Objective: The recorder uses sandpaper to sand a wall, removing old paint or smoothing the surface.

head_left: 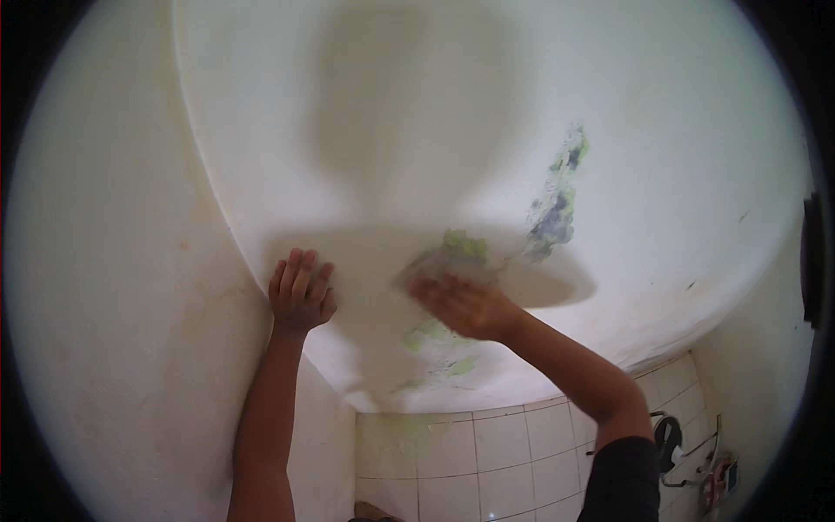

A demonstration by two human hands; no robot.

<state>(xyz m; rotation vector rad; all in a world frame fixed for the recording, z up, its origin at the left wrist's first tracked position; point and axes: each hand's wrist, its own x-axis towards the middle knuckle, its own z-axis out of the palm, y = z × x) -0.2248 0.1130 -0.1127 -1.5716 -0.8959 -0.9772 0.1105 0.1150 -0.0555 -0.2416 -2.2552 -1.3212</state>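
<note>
My left hand (pixel 302 290) rests against the white wall (pixel 678 174), close to the corner at the left. Its fingers are stretched out and nothing is in it. Further right, my right hand (pixel 465 304) presses a greyish flat sheet (pixel 426 264) to the wall. Motion blurs this sheet, so its exact kind is unclear. Just above the fingers shows a green patch (pixel 465 244) of bared wall. Another peeled patch (pixel 554 209), green and dark grey, runs upward to the right. Below the right hand lie fainter green marks (pixel 444 352).
A side wall (pixel 113 287) meets the worked wall at the left. White floor tiles (pixel 500 444) lie below. At the lower right stands a metal-framed thing with a dark round seat (pixel 668 442), and a reddish object (pixel 718 483) beside it. Shadows fall across the wall.
</note>
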